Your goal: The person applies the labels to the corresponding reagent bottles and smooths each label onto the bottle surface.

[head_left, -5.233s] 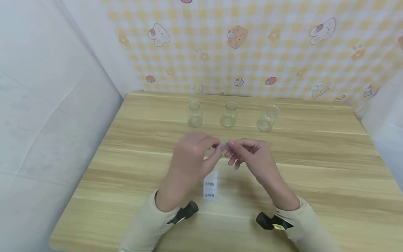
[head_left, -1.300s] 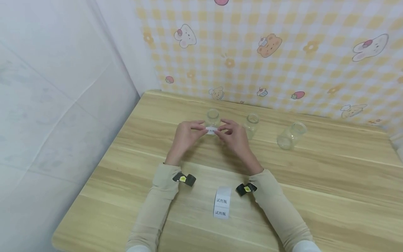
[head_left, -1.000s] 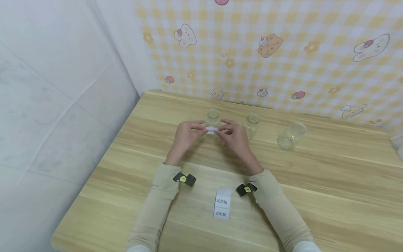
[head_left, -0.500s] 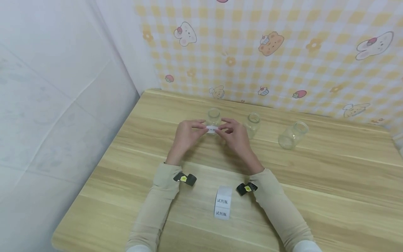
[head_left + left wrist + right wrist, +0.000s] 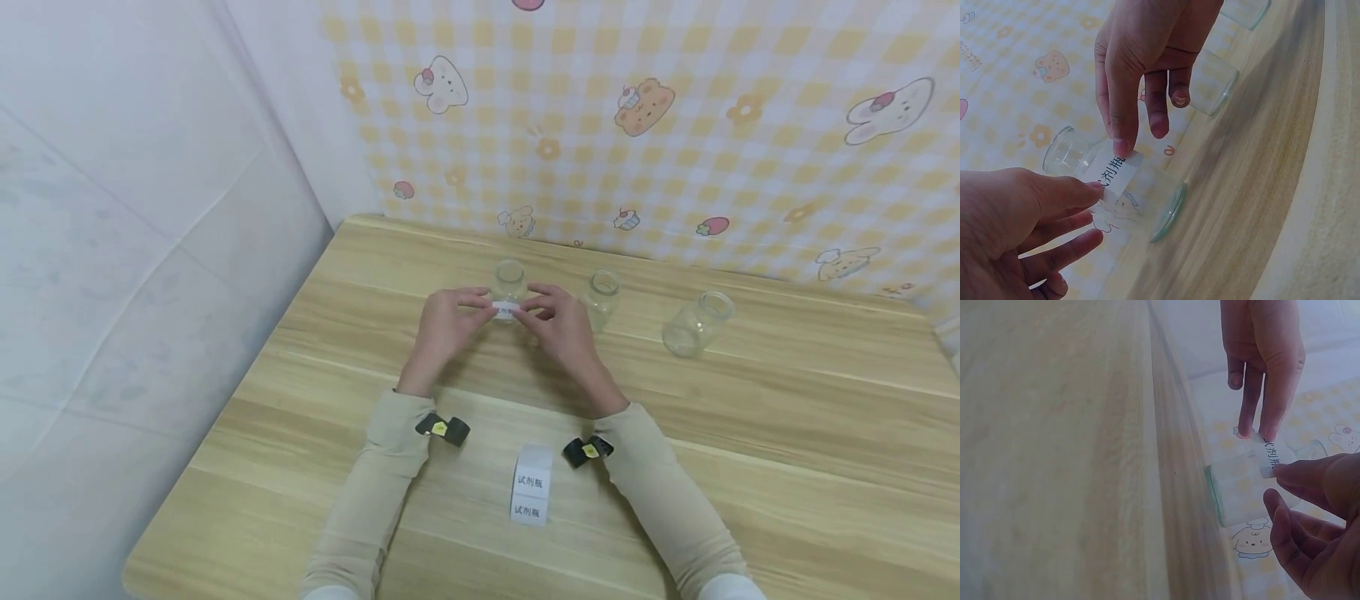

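Note:
A small white label (image 5: pixel 506 310) with printed black characters lies level across the front of the leftmost glass jar (image 5: pixel 510 283), which stands upright. My left hand (image 5: pixel 444 327) holds the label's left end, its thumb (image 5: pixel 1079 190) on the printed face. At the other end my right hand (image 5: pixel 561 329) holds the label with thumb and index finger. The other fingers of both hands spread around the sides of the jar. In the right wrist view the label (image 5: pixel 1269 456) sits against the jar's side; whether it sticks to the glass I cannot tell.
Two more clear glass jars stand to the right, a middle one (image 5: pixel 603 292) just behind my right hand and another (image 5: pixel 697 323) farther off. A strip of labels (image 5: pixel 531 485) lies on the wooden table (image 5: pixel 300 400) between my forearms. A checked cloth (image 5: pixel 570 108) hangs behind.
Earlier both hands handled something small above the middle of the table; since then they moved to the left jar with the label. Over the last second they barely moved.

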`<state>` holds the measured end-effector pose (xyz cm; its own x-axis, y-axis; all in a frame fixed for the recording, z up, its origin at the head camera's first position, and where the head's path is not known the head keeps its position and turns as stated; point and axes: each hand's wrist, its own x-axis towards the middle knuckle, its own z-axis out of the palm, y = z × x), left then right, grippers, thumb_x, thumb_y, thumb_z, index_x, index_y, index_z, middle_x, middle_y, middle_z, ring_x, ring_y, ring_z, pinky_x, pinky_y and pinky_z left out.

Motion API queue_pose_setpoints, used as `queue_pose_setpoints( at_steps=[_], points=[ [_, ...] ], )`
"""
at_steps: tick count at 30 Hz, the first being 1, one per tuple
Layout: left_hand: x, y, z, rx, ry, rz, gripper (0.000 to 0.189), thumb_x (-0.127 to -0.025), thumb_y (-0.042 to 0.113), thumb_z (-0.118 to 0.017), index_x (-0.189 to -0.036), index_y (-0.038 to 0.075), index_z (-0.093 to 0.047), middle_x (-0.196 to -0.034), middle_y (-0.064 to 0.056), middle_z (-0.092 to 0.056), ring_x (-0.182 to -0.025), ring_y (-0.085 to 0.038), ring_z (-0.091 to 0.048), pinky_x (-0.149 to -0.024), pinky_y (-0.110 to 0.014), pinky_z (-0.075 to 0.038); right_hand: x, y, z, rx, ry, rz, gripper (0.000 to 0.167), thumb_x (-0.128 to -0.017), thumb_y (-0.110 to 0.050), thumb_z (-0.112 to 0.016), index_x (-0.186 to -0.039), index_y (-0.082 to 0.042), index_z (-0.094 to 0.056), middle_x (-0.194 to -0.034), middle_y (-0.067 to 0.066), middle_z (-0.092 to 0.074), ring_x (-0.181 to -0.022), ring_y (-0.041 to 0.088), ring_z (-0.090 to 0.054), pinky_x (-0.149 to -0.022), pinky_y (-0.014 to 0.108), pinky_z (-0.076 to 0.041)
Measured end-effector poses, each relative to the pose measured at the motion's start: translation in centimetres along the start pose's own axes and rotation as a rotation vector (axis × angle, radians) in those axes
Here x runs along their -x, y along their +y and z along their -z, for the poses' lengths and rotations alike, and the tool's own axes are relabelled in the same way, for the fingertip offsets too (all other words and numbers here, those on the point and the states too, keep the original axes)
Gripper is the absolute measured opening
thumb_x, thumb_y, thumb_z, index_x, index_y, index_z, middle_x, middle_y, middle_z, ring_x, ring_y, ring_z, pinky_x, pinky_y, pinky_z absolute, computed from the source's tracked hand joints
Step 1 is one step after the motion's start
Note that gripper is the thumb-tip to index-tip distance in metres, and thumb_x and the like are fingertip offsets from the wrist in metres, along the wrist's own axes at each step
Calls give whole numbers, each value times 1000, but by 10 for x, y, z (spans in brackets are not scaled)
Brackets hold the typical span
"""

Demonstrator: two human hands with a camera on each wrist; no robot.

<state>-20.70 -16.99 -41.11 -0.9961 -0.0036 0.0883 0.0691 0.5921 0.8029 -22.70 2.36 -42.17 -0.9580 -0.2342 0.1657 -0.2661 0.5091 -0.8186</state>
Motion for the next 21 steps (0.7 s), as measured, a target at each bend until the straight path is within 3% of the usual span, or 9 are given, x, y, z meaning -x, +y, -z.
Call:
queue_pose_setpoints(
  at_steps=[21],
  points=[
    [1, 3, -4, -48, 39, 6, 13, -93, 17, -79, -101, 7, -82, -126, -4, -73, -132, -29, -60, -114, -46, -42, -1, 0, 0, 8, 11, -9, 17, -93, -13, -79, -100, 2, -80, -135, 12, -67, -86, 28, -74, -71, 40, -60]
  ],
)
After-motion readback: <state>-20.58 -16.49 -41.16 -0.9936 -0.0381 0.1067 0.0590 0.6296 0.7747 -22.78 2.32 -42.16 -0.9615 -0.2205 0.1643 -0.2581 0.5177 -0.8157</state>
